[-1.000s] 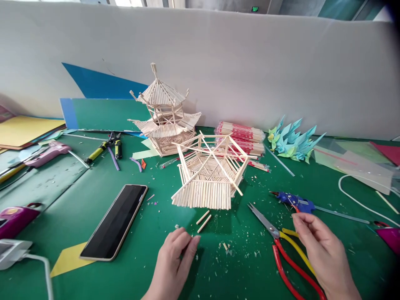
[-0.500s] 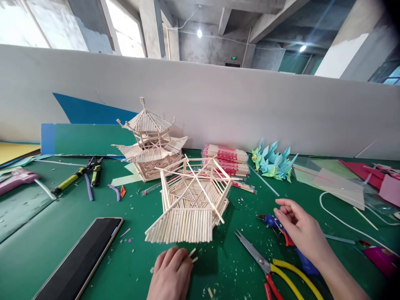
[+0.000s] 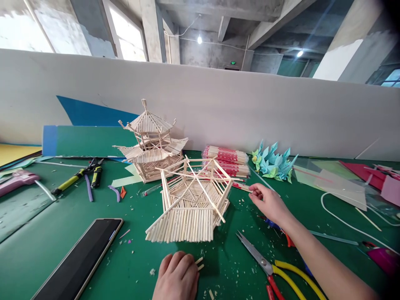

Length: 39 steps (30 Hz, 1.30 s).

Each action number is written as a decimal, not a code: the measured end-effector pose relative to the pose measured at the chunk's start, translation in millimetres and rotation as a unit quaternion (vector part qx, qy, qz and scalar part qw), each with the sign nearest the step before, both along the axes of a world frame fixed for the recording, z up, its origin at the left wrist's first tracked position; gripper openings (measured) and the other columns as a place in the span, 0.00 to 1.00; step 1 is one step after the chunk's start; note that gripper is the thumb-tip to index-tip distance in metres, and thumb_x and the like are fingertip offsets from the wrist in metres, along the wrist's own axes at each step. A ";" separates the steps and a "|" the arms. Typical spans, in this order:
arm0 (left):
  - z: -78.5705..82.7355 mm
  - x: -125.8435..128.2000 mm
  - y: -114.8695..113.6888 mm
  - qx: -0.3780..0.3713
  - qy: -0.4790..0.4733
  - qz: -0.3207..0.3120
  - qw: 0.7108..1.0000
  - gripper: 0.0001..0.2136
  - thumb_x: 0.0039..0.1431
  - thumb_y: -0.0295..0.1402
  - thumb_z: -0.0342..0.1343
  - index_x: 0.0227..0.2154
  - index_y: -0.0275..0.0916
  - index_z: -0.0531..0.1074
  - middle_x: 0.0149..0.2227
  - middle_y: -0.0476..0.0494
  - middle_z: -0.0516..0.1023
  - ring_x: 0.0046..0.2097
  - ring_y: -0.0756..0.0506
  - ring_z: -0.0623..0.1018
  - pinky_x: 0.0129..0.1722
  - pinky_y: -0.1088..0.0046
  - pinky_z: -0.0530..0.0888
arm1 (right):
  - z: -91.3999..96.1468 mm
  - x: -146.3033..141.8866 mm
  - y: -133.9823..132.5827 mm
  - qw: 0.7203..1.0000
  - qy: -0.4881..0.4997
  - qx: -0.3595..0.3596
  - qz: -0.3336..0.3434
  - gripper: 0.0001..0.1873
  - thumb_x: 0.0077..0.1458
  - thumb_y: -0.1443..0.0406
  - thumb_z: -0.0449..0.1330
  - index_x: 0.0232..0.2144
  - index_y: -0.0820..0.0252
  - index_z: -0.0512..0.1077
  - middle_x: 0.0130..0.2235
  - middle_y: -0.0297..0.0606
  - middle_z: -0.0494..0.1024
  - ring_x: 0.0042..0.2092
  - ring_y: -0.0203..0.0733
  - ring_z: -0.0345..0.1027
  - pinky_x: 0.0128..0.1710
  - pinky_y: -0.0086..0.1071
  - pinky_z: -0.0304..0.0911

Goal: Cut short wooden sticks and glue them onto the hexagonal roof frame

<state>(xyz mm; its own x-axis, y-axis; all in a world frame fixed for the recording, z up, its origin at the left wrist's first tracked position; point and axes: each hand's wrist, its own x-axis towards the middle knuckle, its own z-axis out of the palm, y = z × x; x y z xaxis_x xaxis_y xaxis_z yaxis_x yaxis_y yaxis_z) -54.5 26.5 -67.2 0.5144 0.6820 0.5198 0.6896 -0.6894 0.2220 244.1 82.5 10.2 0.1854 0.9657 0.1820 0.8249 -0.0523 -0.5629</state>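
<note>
My left hand (image 3: 177,276) is closed at the front of the table, with the ends of short wooden sticks (image 3: 200,263) poking out past its fingers. My right hand (image 3: 268,202) has its fingertips bent together at the end of a loose wooden stick (image 3: 241,187) beside the wrapped bundles; whether it grips the stick is hidden. Between the hands stands a six-sided stick frame (image 3: 193,196), one roof panel of sticks sloping toward me. Wrapped stick bundles (image 3: 225,160) lie behind it. A blue glue gun (image 3: 271,223) is partly covered by my right forearm.
A stick pagoda (image 3: 150,141) stands at the back left, and folded blue paper flowers (image 3: 275,162) at the back right. Open scissors-like cutters (image 3: 262,262) lie at front right. A phone (image 3: 81,258), pliers (image 3: 75,181) and a pink glue gun (image 3: 20,181) are on the left.
My right hand has moved left and away from me, from over the blue glue gun to the loose stick by the bundles. The left hand has shifted slightly right, still with the short sticks.
</note>
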 end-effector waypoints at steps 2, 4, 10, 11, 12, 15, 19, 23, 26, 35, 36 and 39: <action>-1.7 -1.4 -0.7 -0.006 0.005 0.002 1.000 0.13 0.59 0.26 0.40 0.28 0.41 0.69 0.33 0.45 0.78 0.38 0.41 0.73 0.39 0.60 0.63 | 1.3 -2.7 -2.9 1.000 -0.003 0.001 0.007 0.07 0.51 0.62 0.51 0.33 0.55 0.66 0.27 0.34 0.73 0.28 0.40 0.67 0.28 0.31 0.60; -2.8 -2.8 -1.1 -0.020 0.007 -0.004 1.000 0.13 0.59 0.25 0.40 0.29 0.41 0.69 0.34 0.45 0.78 0.38 0.41 0.72 0.40 0.60 0.63 | 1.9 -3.5 -7.5 1.000 -0.003 -0.001 0.013 0.07 0.51 0.61 0.51 0.33 0.55 0.66 0.27 0.34 0.73 0.27 0.40 0.67 0.26 0.31 0.60; 0.1 -5.1 -2.1 -0.036 0.009 -0.034 0.999 0.13 0.59 0.26 0.38 0.30 0.40 0.69 0.32 0.45 0.76 0.36 0.42 0.72 0.41 0.60 0.61 | 3.0 1.8 -18.0 1.000 -0.001 0.000 0.015 0.07 0.50 0.62 0.52 0.32 0.55 0.67 0.26 0.33 0.72 0.26 0.39 0.67 0.25 0.30 0.60; 0.5 -5.0 -2.2 -0.029 0.011 -0.039 0.999 0.13 0.59 0.27 0.38 0.30 0.40 0.69 0.31 0.45 0.76 0.36 0.42 0.72 0.41 0.60 0.61 | 3.3 3.0 -18.8 1.000 0.000 0.002 0.014 0.07 0.50 0.62 0.52 0.32 0.55 0.67 0.25 0.33 0.72 0.25 0.39 0.66 0.25 0.30 0.60; 0.9 -4.8 -2.2 -0.019 0.014 -0.041 0.999 0.14 0.59 0.27 0.38 0.29 0.40 0.69 0.30 0.45 0.76 0.35 0.42 0.72 0.41 0.60 0.61 | 3.4 4.2 -19.6 1.000 0.002 0.004 0.013 0.07 0.50 0.62 0.52 0.32 0.55 0.67 0.25 0.32 0.72 0.25 0.39 0.66 0.25 0.30 0.60; 3.1 -3.9 -1.5 0.010 0.022 -0.037 0.999 0.15 0.60 0.28 0.36 0.29 0.40 0.69 0.30 0.44 0.77 0.34 0.42 0.73 0.41 0.59 0.61 | 3.8 6.9 -22.9 1.000 0.015 0.006 0.009 0.07 0.50 0.61 0.52 0.32 0.55 0.67 0.26 0.33 0.72 0.26 0.39 0.67 0.26 0.30 0.61; 19.7 -4.6 -2.1 -0.026 -0.026 -0.042 0.998 0.12 0.58 0.26 0.42 0.27 0.38 0.70 0.27 0.45 0.78 0.29 0.44 0.73 0.37 0.63 0.64 | 6.5 4.1 -35.2 0.999 0.053 -0.005 0.010 0.08 0.51 0.60 0.53 0.33 0.56 0.67 0.27 0.34 0.71 0.29 0.40 0.67 0.28 0.31 0.62; 50.6 -2.8 -10.8 -0.255 -0.195 0.009 0.947 0.04 0.53 0.29 0.53 0.26 0.38 0.71 0.28 0.44 0.77 0.30 0.45 0.73 0.33 0.69 0.66 | 15.4 -17.1 -60.3 0.993 0.106 -0.035 0.029 0.10 0.53 0.58 0.53 0.35 0.57 0.67 0.30 0.36 0.72 0.32 0.40 0.67 0.31 0.30 0.63; 70.6 5.8 -22.4 -0.535 -0.361 0.074 0.760 0.07 0.49 0.34 0.58 0.21 0.37 0.71 0.17 0.51 0.71 0.21 0.51 0.69 0.23 0.76 0.64 | 21.1 -48.8 -83.6 0.977 0.180 -0.080 0.082 0.11 0.54 0.57 0.52 0.33 0.56 0.68 0.27 0.33 0.70 0.29 0.37 0.64 0.27 0.27 0.61; 88.6 36.9 -32.7 -0.682 -0.568 -0.002 0.460 0.06 0.45 0.29 0.62 0.22 0.34 0.70 0.20 0.49 0.75 0.18 0.54 0.70 0.20 0.79 0.65 | 20.0 -113.8 -105.3 0.907 0.355 -0.132 0.182 0.09 0.55 0.59 0.54 0.33 0.58 0.70 0.27 0.31 0.67 0.28 0.33 0.62 0.28 0.26 0.59; 88.2 37.3 -32.4 -0.692 -0.557 -0.004 0.459 0.06 0.46 0.31 0.61 0.22 0.34 0.70 0.20 0.47 0.75 0.17 0.54 0.70 0.19 0.79 0.64 | 20.1 -112.5 -103.4 0.913 0.346 -0.117 0.182 0.09 0.55 0.60 0.53 0.29 0.58 0.70 0.26 0.30 0.67 0.27 0.33 0.61 0.27 0.25 0.58; 86.6 35.7 -32.4 -0.713 -0.522 0.002 0.467 0.12 0.53 0.38 0.54 0.25 0.33 0.71 0.19 0.43 0.75 0.16 0.52 0.69 0.17 0.78 0.62 | 20.9 -106.0 -98.1 0.928 0.323 -0.089 0.164 0.11 0.56 0.61 0.52 0.25 0.58 0.67 0.24 0.28 0.64 0.26 0.32 0.57 0.26 0.24 0.55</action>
